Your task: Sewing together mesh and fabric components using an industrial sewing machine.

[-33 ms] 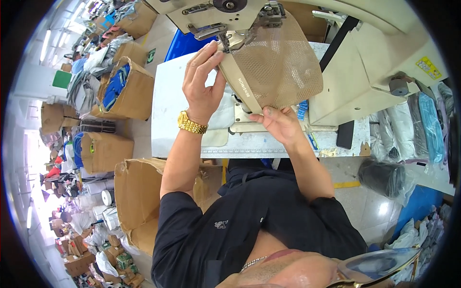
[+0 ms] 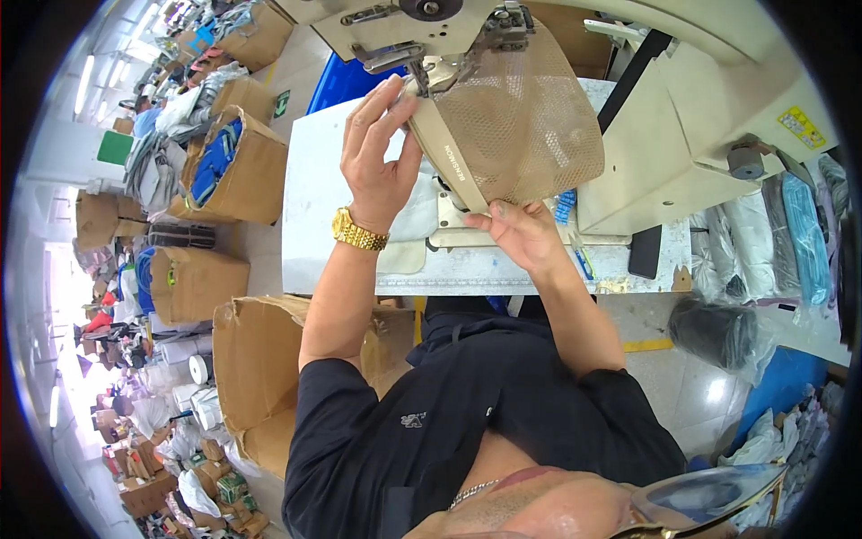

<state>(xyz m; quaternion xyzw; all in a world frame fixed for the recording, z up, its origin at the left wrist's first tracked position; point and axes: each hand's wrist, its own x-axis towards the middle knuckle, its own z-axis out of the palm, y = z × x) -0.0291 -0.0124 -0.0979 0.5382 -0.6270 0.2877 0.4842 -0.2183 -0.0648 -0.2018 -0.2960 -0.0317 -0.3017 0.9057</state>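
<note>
Left hand (image 2: 375, 166): open, with fingers extended and thumb set apart from them; touching the band's far end with the fingertips, just beside the presser foot.
Right hand (image 2: 528, 241): closed in a pinch of thumb and finger on the band's near end.
Watch (image 2: 360, 231): gold, worn around the left wrist.
Band (image 2: 452, 160): flat, beige, lettered in white near its lower end; stretched between both hands, with its long axis slanting from far left to near right; pointing its far end at the presser foot and its near end toward the right hand.
Mesh (image 2: 539, 126): beige and see-through, joined along the band; spread to the right and far side of it, with a rounded outer edge toward the machine column.
Presser foot (image 2: 423, 83): at the band's far end; cannot tell whether pressed down on it.
Machine column (image 2: 669, 135): cream, standing right of the mesh.
Table (image 2: 319, 220): whitish, worn, lying beneath the work.
Phone-like slab (image 2: 645, 252): black, lying near right on the table.
Blue bin (image 2: 348, 83): beyond the table's far left edge.
Open carton (image 2: 254, 373): brown, standing near left, below the table's edge.
Wrapped rolls (image 2: 768, 238): stacked at far right, in clear plastic.
</note>
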